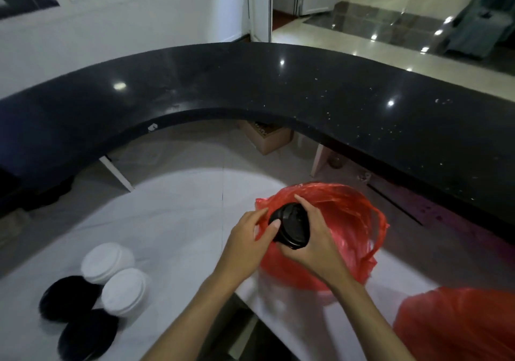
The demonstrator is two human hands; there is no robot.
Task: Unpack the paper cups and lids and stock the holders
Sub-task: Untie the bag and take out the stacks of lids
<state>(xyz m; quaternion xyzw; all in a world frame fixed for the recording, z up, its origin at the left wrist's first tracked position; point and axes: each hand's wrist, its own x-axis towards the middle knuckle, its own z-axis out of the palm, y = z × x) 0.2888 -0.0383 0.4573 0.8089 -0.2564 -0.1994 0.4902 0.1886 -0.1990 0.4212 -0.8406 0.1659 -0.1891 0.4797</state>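
Note:
An open red plastic bag (345, 221) stands on the white lower counter (178, 221). Just above its mouth, my right hand (315, 241) grips a stack of black lids (292, 225), fingers curled round it. From the left, my left hand (248, 238) pinches the stack's near edge with thumb and fingers. At the counter's lower left lie two white lid stacks (107, 261) (125, 292) and two black lid stacks (67, 298) (89, 335), close together. No cups or holders show.
A curved black stone counter top (278, 82) arcs above and behind the white counter. A second red bag (457, 324) sits at the lower right. Beneath the black top stands a cardboard box (267, 137). Shiny tiled floor lies beyond.

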